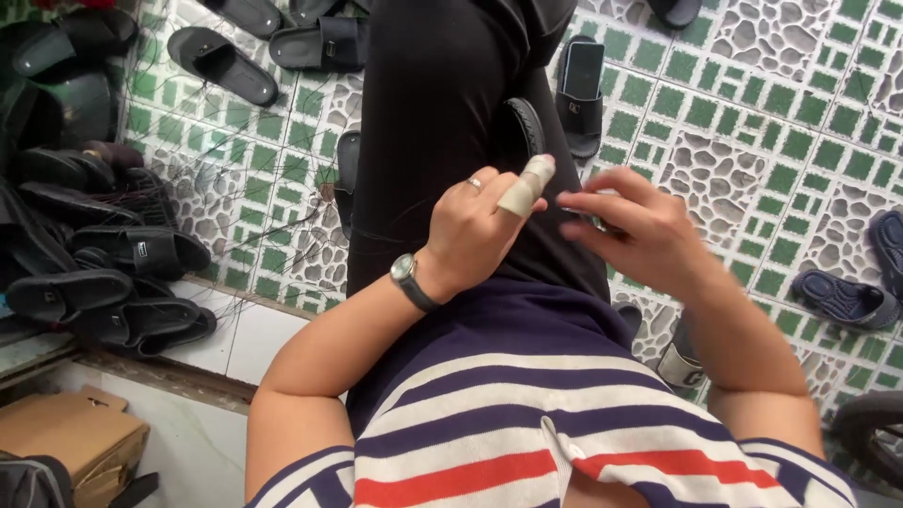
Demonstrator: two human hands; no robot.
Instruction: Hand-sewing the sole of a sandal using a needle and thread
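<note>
We look down over our striped shirt (527, 423) at both hands held close together above our black trouser leg (442, 122); our left hand (475, 230) is loosely curled, knuckles up, with a silver ring (475, 183) on one finger, a dark wristwatch (409, 280) on the wrist, and a beige tape wrap (527, 185) covering the raised index finger; that taped finger points up and toward the right hand, and we cannot tell whether the left hand grips anything; our right hand (640, 240) sits just beside it, fingers bent and drawn together, the fingertips (572, 199) near the taped finger; something small and dark shows under the right fingers, but it is too blurred for us to name, and we cannot tell whether the fingers clamp it; below the hands the floor is laid with green-and-white patterned tiles (752, 103); black slide sandals lie scattered over it, one black slide (581, 94) just right of our leg, a heap of black slides (94, 254) stacked at the left edge, and a dark blue slide (847, 299) off to the right; a cardboard box (71, 437) rests at the lower left.
</note>
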